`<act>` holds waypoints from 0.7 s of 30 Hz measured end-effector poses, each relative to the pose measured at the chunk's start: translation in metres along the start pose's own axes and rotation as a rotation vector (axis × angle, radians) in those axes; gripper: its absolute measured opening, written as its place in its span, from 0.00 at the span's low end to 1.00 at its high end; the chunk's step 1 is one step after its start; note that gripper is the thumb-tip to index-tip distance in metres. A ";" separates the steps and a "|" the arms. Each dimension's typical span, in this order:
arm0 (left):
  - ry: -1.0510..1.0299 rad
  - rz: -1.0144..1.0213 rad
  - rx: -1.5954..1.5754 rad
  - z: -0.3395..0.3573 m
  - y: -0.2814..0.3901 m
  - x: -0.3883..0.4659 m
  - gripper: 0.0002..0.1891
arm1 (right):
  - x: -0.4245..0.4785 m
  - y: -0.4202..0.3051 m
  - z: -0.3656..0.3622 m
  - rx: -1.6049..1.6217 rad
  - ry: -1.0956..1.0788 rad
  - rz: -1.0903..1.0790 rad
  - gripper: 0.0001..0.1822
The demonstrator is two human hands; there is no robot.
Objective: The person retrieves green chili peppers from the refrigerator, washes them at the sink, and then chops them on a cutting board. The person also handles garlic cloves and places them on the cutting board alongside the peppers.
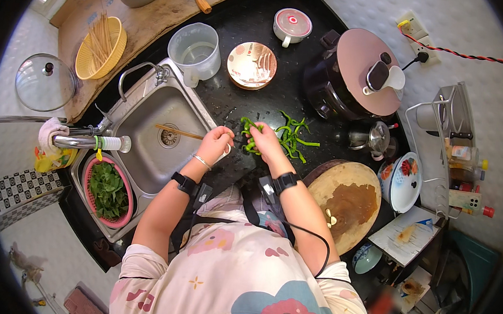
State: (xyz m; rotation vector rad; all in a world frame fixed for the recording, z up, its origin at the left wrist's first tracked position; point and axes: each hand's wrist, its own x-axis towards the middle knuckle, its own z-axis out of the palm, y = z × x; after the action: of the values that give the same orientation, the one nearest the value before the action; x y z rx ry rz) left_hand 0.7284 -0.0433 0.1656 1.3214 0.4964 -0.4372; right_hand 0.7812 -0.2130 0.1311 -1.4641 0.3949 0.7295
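Several green chili peppers (294, 136) lie in a loose pile on the black countertop. My right hand (264, 142) grips a few more green peppers (249, 124) just left of that pile. Over the sink's right edge is my left hand (217, 143), fingers bent together, with a small pale thing, perhaps a handle or ring, showing beneath them; what it is cannot be told. Wooden chopsticks (177, 130) lie in the steel sink (149, 110), close to my left hand. A round wooden chopping board (315, 183) with garlic cloves (330, 218) stands to the right of my right forearm.
A pink basket of leafy greens (87, 176) sits left of the sink. Behind are a plastic measuring jug (195, 48), a stack of round plates or tins (252, 65) and a lidded cup (292, 26). A large dark cooker (326, 83), a glass pot (377, 137) and an enamel basin (400, 180) stand right.
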 end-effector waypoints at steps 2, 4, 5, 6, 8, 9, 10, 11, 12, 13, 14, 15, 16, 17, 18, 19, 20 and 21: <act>0.033 -0.018 0.044 -0.014 -0.007 0.005 0.07 | 0.019 0.000 0.015 -0.175 0.044 -0.101 0.14; 0.056 -0.032 0.071 -0.020 -0.013 0.010 0.09 | 0.025 -0.008 0.025 -0.154 0.040 -0.124 0.18; 0.061 -0.048 0.078 -0.022 -0.017 0.011 0.09 | 0.026 -0.011 0.028 -0.142 0.040 -0.136 0.20; 0.063 -0.063 0.080 -0.021 -0.019 0.014 0.09 | 0.027 -0.009 0.026 -0.197 0.031 -0.195 0.24; 0.048 -0.085 0.095 -0.020 -0.022 0.018 0.10 | 0.027 -0.007 0.012 -0.295 0.043 -0.335 0.24; 0.028 -0.093 0.104 -0.017 -0.024 0.019 0.11 | 0.026 -0.005 0.000 -0.349 0.050 -0.402 0.24; 0.018 -0.101 0.110 -0.016 -0.026 0.019 0.12 | 0.016 -0.014 -0.012 -0.356 0.051 -0.438 0.21; 0.015 -0.083 0.132 -0.016 -0.030 0.020 0.13 | 0.007 -0.024 -0.024 -0.369 0.090 -0.457 0.17; 0.001 -0.063 0.157 -0.013 -0.035 0.024 0.14 | 0.002 -0.026 -0.041 -0.404 0.160 -0.432 0.15; -0.011 -0.046 0.184 -0.010 -0.036 0.025 0.15 | -0.002 -0.022 -0.056 -0.435 0.229 -0.403 0.14; -0.042 -0.084 0.204 -0.007 -0.037 0.027 0.16 | -0.005 -0.018 -0.066 -0.625 0.224 -0.434 0.14; -0.042 -0.077 0.233 -0.002 -0.036 0.027 0.16 | -0.009 -0.016 -0.073 -0.813 0.214 -0.463 0.14; -0.042 -0.070 0.261 0.004 -0.036 0.028 0.16 | -0.014 -0.012 -0.077 -1.001 0.203 -0.490 0.14; -0.043 -0.062 0.290 0.009 -0.035 0.027 0.17 | -0.021 -0.004 -0.076 -1.137 0.205 -0.538 0.12; -0.035 -0.033 0.313 0.013 -0.035 0.029 0.17 | -0.030 -0.005 -0.068 -1.257 0.240 -0.501 0.10; -0.044 -0.003 0.340 0.015 -0.036 0.029 0.16 | -0.036 -0.005 -0.061 -1.376 0.275 -0.461 0.08; -0.054 0.026 0.366 0.019 -0.037 0.029 0.16 | -0.035 0.004 -0.060 -1.369 0.337 -0.474 0.07; -0.064 0.054 0.394 0.025 -0.030 0.026 0.16 | -0.036 0.006 -0.062 -1.314 0.345 -0.478 0.07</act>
State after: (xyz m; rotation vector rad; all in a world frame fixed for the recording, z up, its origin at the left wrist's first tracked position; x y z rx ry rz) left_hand 0.7348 -0.0737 0.1313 1.6896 0.3286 -0.5495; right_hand 0.7632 -0.2811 0.1441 -2.8040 -0.2849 0.2864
